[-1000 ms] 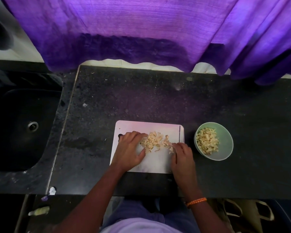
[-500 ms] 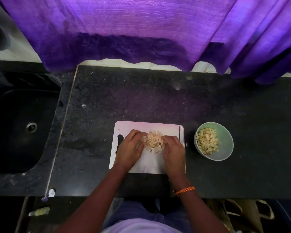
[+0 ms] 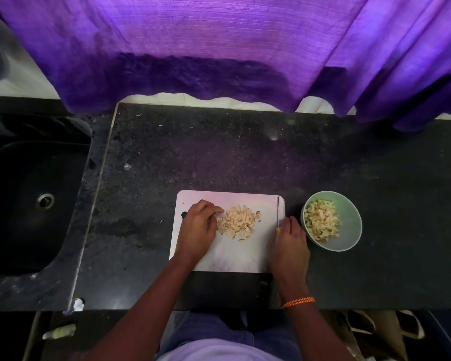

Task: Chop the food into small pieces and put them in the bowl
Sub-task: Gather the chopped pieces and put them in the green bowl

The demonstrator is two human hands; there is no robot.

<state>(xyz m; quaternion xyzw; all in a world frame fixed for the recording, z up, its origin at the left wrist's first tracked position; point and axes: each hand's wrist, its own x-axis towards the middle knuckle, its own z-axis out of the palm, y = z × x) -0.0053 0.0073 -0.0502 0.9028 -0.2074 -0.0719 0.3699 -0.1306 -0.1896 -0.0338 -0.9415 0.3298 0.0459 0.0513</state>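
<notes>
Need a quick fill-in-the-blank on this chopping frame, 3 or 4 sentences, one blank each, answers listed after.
1. The pile of chopped food lies on the white ____.
2. The green bowl stands to the ____ of the cutting board.
3. The left hand touches the pile on its ____ side.
4. The sink is set into the counter at the picture's ____ edge.

Missing words: cutting board; right; left; left

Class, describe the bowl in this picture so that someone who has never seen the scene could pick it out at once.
Start at the dark stone counter, then find the white cutting board near its front edge. Just right of the board, beside the right hand, stands the pale green bowl. It is the only round container, partly filled with chopped pale pieces.
</notes>
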